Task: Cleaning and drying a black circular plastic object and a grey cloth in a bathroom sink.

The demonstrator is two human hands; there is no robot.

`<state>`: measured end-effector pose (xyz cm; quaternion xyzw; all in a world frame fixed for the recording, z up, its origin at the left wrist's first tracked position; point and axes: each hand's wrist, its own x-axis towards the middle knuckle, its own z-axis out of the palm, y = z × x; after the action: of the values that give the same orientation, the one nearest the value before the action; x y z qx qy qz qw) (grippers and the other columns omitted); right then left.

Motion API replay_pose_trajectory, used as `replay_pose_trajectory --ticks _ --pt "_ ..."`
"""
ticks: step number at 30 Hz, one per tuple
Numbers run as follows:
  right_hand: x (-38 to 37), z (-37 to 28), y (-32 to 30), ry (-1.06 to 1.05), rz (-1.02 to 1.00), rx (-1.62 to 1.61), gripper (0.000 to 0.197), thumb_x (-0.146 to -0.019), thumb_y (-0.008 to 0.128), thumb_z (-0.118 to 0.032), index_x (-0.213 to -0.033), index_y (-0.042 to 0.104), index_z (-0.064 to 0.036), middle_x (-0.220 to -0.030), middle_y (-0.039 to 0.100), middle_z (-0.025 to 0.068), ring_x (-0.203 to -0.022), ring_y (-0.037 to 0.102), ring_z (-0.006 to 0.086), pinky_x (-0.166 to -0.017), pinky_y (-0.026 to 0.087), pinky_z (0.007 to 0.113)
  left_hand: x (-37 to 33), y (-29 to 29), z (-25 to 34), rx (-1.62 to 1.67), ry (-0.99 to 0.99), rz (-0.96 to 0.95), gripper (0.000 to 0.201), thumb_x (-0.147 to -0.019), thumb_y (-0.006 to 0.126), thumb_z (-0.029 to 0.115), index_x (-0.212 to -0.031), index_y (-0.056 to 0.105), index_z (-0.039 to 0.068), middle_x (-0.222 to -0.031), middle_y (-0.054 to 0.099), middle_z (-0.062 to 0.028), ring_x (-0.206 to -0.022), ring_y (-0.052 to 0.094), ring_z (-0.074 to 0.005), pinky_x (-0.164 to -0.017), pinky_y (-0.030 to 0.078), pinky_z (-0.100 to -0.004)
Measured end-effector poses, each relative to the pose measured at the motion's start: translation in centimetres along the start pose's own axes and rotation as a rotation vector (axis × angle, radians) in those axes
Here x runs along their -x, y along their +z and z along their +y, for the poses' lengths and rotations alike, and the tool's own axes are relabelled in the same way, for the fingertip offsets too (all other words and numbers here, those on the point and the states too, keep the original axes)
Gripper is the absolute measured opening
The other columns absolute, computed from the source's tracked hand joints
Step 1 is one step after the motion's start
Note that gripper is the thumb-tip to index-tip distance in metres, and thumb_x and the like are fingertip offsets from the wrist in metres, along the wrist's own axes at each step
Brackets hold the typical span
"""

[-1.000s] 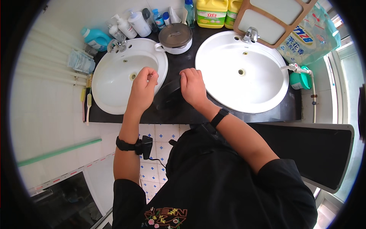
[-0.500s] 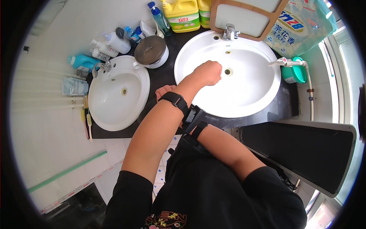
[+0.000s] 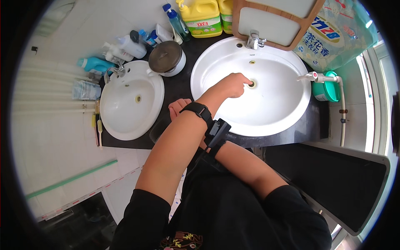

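My left hand [image 3: 234, 85] reaches over the large white washbasin [image 3: 283, 96]. Its index finger points out to the drain hole [image 3: 251, 84], while the other fingers are curled; I see nothing held. Under my left forearm my right arm crosses toward the left. My right hand [image 3: 178, 106] is near the dark counter [image 3: 177, 85], between the two basins. Its bent fingers show partly, and whatever they hold, if anything, is hidden. Black straps with a small black device [image 3: 217, 132] sit at my wrists.
A smaller basin [image 3: 132, 114] lies left, beside a lidded white pot [image 3: 167, 59]. Bottles and a yellow jug [image 3: 202, 18] line the back. A wood-framed panel [image 3: 268, 25] leans behind the faucet [image 3: 254, 39]. At right are a wall tap [image 3: 318, 77], green tub [image 3: 327, 89] and dark panel [image 3: 327, 179].
My left hand has gone from a fist to a pointing index finger at the drain. My right hand stays beside the basin. The whole view has shifted slightly.
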<state>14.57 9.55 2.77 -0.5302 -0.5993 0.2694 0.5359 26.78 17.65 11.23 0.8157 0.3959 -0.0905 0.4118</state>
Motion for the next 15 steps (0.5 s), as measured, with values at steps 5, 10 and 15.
replay_pose_trajectory --ticks 5,10,15 --pt "-0.4 -4.3 -2.4 -0.145 0.072 0.043 0.005 -0.084 0.060 -0.008 -0.089 0.060 -0.0070 -0.088 0.059 0.0061 -0.086 0.055 0.0269 -0.076 0.045 0.035 1.4 -1.4 0.6 0.236 -0.232 -0.173 0.067 -0.080 0.046 -0.011 -0.140 0.051 0.017 -0.121 0.063 -0.0215 -0.077 0.072 -0.0190 -0.065 0.054 -0.0270" --pt "-0.5 -1.8 -0.7 0.074 -0.052 -0.171 0.007 -0.089 0.058 -0.012 -0.094 0.063 -0.0106 -0.090 0.058 0.0070 -0.087 0.055 0.0283 -0.079 0.045 0.038 3.9 -2.6 -0.3 0.198 0.020 -0.047 0.095 -0.073 0.036 -0.021 -0.153 0.026 0.029 -0.144 0.046 -0.0193 -0.106 0.067 -0.0259 -0.071 0.050 -0.0252" --pt "-1.2 -1.6 -1.9 -0.072 -0.047 0.025 0.017 -0.091 0.053 -0.011 -0.103 0.061 -0.0010 -0.107 0.060 0.0176 -0.105 0.053 0.0365 -0.096 0.041 0.040 8.4 -5.9 -4.7 -0.013 0.198 0.340 0.094 -0.075 0.037 -0.021 -0.153 0.024 0.029 -0.149 0.039 -0.0191 -0.119 0.060 -0.0285 -0.081 0.050 -0.0266"
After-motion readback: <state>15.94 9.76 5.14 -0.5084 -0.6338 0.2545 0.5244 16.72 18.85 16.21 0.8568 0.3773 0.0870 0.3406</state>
